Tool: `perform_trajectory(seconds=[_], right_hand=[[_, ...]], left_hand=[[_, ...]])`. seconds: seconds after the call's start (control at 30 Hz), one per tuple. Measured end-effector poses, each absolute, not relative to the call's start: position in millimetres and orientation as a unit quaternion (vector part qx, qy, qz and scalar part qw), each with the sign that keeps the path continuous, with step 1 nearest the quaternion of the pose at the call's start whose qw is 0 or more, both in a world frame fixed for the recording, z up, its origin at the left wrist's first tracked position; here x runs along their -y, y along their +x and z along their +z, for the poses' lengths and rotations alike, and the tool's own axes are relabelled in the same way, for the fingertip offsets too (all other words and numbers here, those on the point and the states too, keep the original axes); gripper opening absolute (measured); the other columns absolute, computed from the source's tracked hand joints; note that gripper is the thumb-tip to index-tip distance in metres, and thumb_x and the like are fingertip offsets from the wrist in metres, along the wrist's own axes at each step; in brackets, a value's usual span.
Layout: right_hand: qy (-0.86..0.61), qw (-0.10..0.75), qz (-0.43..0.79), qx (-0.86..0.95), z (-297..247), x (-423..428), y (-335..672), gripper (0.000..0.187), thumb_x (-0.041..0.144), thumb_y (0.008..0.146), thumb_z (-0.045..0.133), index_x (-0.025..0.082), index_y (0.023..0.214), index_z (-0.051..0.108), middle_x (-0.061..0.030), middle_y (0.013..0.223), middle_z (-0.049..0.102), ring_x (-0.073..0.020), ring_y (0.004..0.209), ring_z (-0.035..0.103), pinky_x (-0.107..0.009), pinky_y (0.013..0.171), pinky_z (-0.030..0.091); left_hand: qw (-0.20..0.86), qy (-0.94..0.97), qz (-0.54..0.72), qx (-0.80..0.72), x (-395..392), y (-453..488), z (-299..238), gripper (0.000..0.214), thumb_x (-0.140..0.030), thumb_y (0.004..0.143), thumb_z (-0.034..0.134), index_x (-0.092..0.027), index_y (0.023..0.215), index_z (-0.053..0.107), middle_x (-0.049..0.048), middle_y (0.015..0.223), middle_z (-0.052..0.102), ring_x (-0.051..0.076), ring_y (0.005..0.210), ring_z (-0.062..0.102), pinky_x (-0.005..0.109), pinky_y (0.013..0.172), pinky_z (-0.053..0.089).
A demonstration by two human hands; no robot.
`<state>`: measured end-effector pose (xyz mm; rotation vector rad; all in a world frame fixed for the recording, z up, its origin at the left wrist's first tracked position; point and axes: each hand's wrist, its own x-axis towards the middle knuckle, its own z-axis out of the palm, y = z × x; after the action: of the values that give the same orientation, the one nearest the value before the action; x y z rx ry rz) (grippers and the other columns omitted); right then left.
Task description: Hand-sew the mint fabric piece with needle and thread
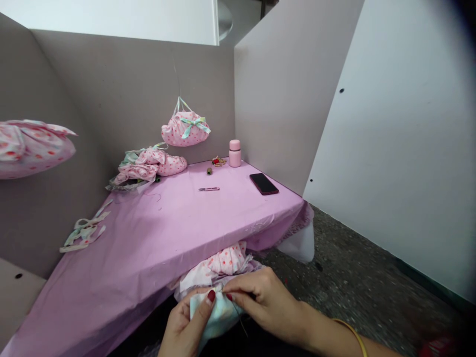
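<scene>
Both of my hands work at the bottom of the view, below the near edge of the pink-covered table. My left hand is closed round a bunched fabric piece, pale mint at the front, its thumb pressed on top. The pink dotted part of the fabric rises behind it. My right hand pinches the fabric's top edge with thumb and forefinger; a thin thread hangs below it. A needle is too small to make out.
On the table lie small snips, a dark phone, a pink bottle, a fabric pile and ribbon strips. A finished pink pouch hangs on the back panel. Partition walls stand behind and to the right.
</scene>
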<state>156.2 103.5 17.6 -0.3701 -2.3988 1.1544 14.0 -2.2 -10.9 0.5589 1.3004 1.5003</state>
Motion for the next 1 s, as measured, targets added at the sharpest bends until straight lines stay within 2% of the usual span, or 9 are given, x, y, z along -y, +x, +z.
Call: perform_trajectory(seconds=[0.2, 0.37, 0.47, 0.57, 0.67, 0.8, 1.0], right_hand=[[-0.159, 0.211, 0.417, 0.87, 16.3, -103.5, 158.0, 0.02, 0.012, 0.086, 0.052, 0.015, 0.09, 0.072, -0.0029, 0.078, 0.072, -0.0119, 0.068, 0.063, -0.018, 0.066, 0.043], [-0.173, 0.198, 0.405, 0.876, 16.5, -103.9, 159.0, 0.031, 0.015, 0.084, 0.054, 0.017, 0.114, 0.062, -0.0041, 0.092, 0.071, -0.0137, 0.074, 0.063, -0.02, 0.068, 0.043], [-0.15, 0.193, 0.401, 0.883, 15.8, -103.6, 158.8, 0.023, 0.013, 0.086, 0.05, 0.017, 0.102, 0.067, -0.0029, 0.087, 0.071, -0.0124, 0.072, 0.062, -0.019, 0.067, 0.042], [-0.163, 0.19, 0.39, 0.886, 13.8, -103.2, 158.5, 0.019, 0.014, 0.086, 0.051, 0.016, 0.093, 0.069, -0.0021, 0.079, 0.07, -0.0119, 0.066, 0.06, -0.019, 0.063, 0.041], [-0.168, 0.189, 0.391, 0.885, 12.4, -103.3, 157.8, 0.019, 0.015, 0.086, 0.051, 0.016, 0.094, 0.068, -0.0023, 0.081, 0.07, -0.0123, 0.067, 0.06, -0.019, 0.064, 0.041], [-0.148, 0.186, 0.404, 0.883, 12.6, -103.0, 157.1, 0.022, 0.015, 0.087, 0.049, 0.017, 0.1, 0.066, -0.0034, 0.087, 0.07, -0.0132, 0.072, 0.061, -0.02, 0.066, 0.042], [-0.186, 0.179, 0.447, 0.856, 11.9, -103.2, 158.3, 0.016, 0.019, 0.085, 0.053, 0.014, 0.085, 0.068, -0.0007, 0.069, 0.064, -0.0108, 0.059, 0.053, -0.018, 0.055, 0.037]], left_hand=[[0.434, 0.37, 0.555, -0.606, 5.5, 10.1, -6.3, 0.026, -0.041, 0.079, 0.063, -0.019, 0.088, 0.072, 0.0041, 0.08, 0.074, 0.02, 0.072, 0.061, 0.024, 0.068, 0.048], [0.354, 0.469, 0.482, -0.65, 8.9, 3.4, -8.0, 0.031, -0.041, 0.084, 0.054, -0.019, 0.098, 0.069, 0.0072, 0.092, 0.074, 0.022, 0.078, 0.064, 0.027, 0.075, 0.05], [0.306, 0.494, 0.457, -0.673, 9.4, 2.0, -10.8, 0.029, -0.041, 0.084, 0.053, -0.018, 0.094, 0.069, 0.0058, 0.085, 0.073, 0.021, 0.075, 0.064, 0.027, 0.074, 0.05], [0.279, 0.493, 0.44, -0.697, 9.1, 3.3, -10.6, 0.027, -0.042, 0.083, 0.053, -0.019, 0.084, 0.068, 0.003, 0.073, 0.07, 0.021, 0.069, 0.064, 0.025, 0.066, 0.05], [0.273, 0.491, 0.446, -0.697, 8.8, 5.9, -7.0, 0.025, -0.042, 0.081, 0.056, -0.02, 0.077, 0.067, 0.0029, 0.069, 0.069, 0.021, 0.066, 0.063, 0.024, 0.061, 0.049], [0.295, 0.491, 0.462, -0.677, 8.7, 9.2, -2.3, 0.019, -0.038, 0.077, 0.062, -0.021, 0.075, 0.07, 0.004, 0.067, 0.069, 0.023, 0.067, 0.064, 0.025, 0.063, 0.049], [0.366, 0.436, 0.484, -0.665, 6.9, 11.2, -3.9, 0.027, -0.045, 0.08, 0.057, -0.019, 0.075, 0.067, 0.0041, 0.065, 0.063, 0.024, 0.066, 0.059, 0.027, 0.061, 0.048]])
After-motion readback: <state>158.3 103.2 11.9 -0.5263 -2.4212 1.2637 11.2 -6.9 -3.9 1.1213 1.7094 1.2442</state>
